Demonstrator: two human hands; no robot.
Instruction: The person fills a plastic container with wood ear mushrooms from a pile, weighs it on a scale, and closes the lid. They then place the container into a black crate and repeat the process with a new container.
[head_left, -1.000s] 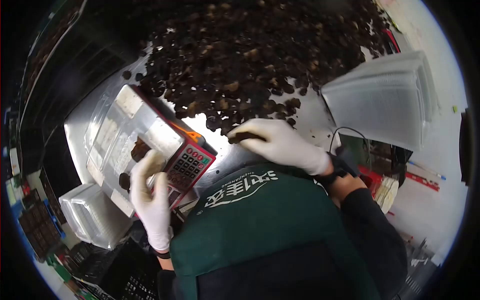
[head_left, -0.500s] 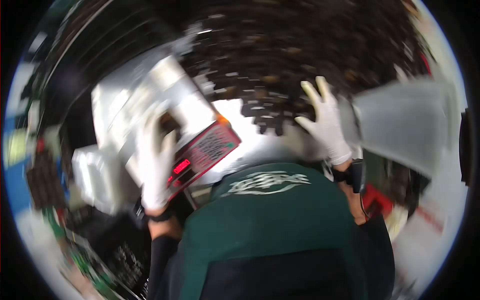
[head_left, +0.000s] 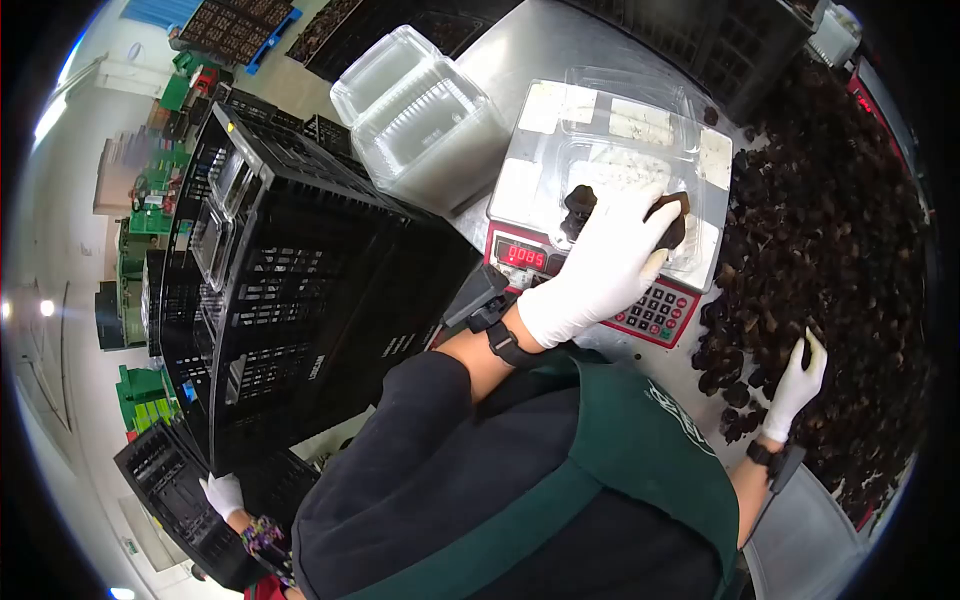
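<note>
My left hand (head_left: 605, 265), in a white glove, reaches over a clear plastic tray (head_left: 610, 150) that sits on a red digital scale (head_left: 560, 262); it holds a dark mushroom (head_left: 672, 218) over the tray. Another dark mushroom (head_left: 578, 208) lies in the tray beside my fingers. My right hand (head_left: 797, 382), also gloved, rests on the edge of a big heap of dark mushrooms (head_left: 830, 230) on the metal table (head_left: 530, 45), fingers together around a piece at its tip.
A stack of clear plastic trays (head_left: 420, 115) stands left of the scale. Black plastic crates (head_left: 290, 270) are stacked at my left. Another person's gloved hand (head_left: 222, 493) holds a crate at the lower left. My green apron fills the bottom.
The view has swung round sharply. My left hand stays at the tray on the scale, now holding a mushroom. My right hand has gone back into the heap.
</note>
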